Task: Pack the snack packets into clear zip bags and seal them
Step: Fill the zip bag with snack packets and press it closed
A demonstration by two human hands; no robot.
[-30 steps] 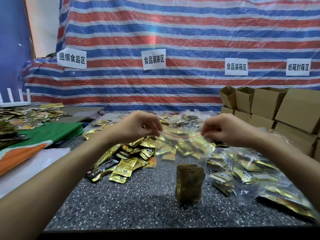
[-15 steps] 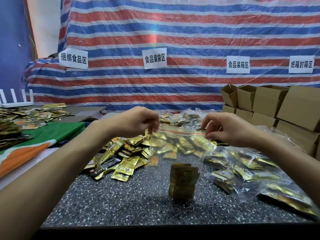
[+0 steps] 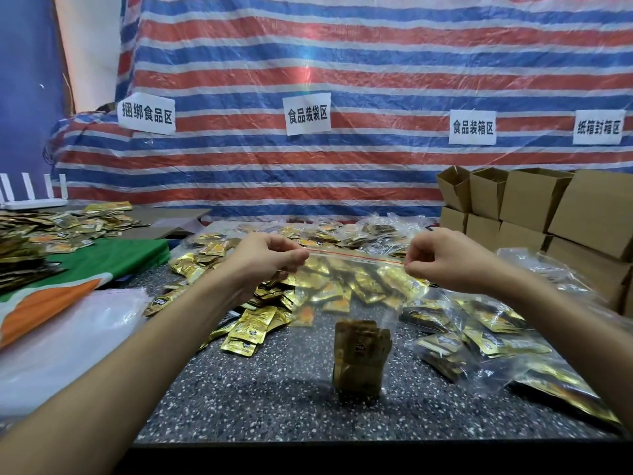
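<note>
Zip bag [image 3: 359, 303] lifted; left hand [image 3: 270, 258], right hand [image 3: 442, 262] pinch its top (speckled table [image 3: 274, 389], tarp [image 3: 376, 63]).

Makeshift packing workshop: striped tarp wall [image 3: 342, 63] with 4 paper zone signs [image 3: 307, 113], stacked cardboard boxes [image 3: 534, 200], heaped gold snack packets [image 3: 253, 327].

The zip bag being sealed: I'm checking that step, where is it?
Head view, centre: the zip bag is held upright over the speckled table, its top corners pinched by the left hand and right hand.
</note>
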